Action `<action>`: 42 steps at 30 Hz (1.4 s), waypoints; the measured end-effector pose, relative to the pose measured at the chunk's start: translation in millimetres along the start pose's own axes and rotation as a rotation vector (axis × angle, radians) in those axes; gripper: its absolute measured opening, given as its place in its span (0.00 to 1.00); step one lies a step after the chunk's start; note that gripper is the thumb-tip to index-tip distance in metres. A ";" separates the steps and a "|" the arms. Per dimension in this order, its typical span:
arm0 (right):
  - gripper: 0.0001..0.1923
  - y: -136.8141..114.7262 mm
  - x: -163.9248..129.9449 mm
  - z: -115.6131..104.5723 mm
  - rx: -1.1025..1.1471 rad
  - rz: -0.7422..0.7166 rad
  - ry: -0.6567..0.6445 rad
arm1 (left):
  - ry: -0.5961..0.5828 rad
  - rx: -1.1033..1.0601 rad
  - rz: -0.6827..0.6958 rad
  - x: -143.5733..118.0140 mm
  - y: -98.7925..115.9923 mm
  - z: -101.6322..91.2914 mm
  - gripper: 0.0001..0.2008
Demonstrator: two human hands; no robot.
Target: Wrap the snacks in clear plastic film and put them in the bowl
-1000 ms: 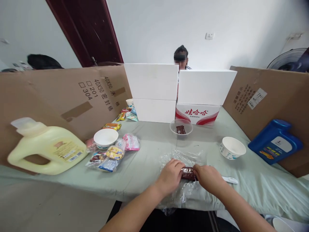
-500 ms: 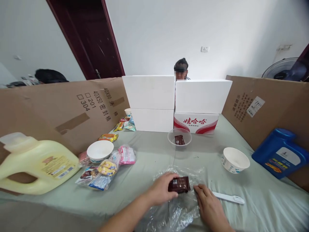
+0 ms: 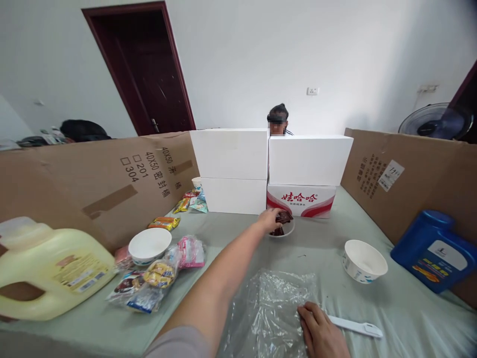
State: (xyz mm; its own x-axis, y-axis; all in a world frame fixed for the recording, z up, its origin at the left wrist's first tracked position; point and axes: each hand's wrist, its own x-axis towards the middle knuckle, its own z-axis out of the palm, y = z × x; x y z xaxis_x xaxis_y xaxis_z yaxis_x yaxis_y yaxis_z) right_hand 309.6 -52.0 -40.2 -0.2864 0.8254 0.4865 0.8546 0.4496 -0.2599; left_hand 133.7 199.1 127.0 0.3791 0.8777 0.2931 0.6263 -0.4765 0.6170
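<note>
My left hand (image 3: 269,220) reaches far forward, its fingers closed round a dark brown snack packet (image 3: 283,217). It holds this packet over a clear plastic bowl (image 3: 291,229), in front of the white boxes. Another brown packet (image 3: 278,231) lies inside the bowl, partly covered by my hand. Near the front edge my right hand (image 3: 322,330) rests with fingers lying on a crumpled clear plastic bag (image 3: 276,303). Beside its knuckles lies a flat white plastic tool (image 3: 359,326), whose other end is hidden by the hand.
Left are a yellow jug (image 3: 74,268), a white paper bowl (image 3: 149,243) and several wrapped snacks (image 3: 160,273). Right are another paper bowl (image 3: 364,261) and a blue bottle (image 3: 434,251). White boxes (image 3: 231,154) and cardboard walls (image 3: 112,184) border the table; a person (image 3: 278,119) is behind.
My left hand has moved forward from the plastic bag to the clear bowl, carrying the brown packet. My right hand stays on the bag. The view has tilted up slightly.
</note>
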 end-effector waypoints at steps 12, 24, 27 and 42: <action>0.17 -15.0 7.5 -30.5 0.131 0.155 -0.161 | -0.388 0.035 0.381 -230.7 29.4 15.4 0.16; 0.11 -28.4 -24.5 -80.9 0.359 -0.022 -0.416 | -0.521 0.015 0.230 -339.6 -23.6 -35.9 0.11; 0.09 -28.6 -27.3 -83.0 0.521 0.076 -0.397 | -0.421 -0.156 -0.014 -333.6 -18.7 -37.7 0.07; 0.19 -6.0 -0.7 -40.7 0.423 0.658 -0.171 | -0.013 0.228 -0.459 -274.8 -45.6 -3.3 0.14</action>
State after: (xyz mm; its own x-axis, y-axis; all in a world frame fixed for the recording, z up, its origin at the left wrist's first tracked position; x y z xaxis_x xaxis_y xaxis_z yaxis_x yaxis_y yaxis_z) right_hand 322.3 -69.1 -5.1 0.1272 0.9919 -0.0021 0.6443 -0.0843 -0.7601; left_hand -1.3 -20.2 20.8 0.0377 0.9991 0.0195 0.8624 -0.0424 0.5044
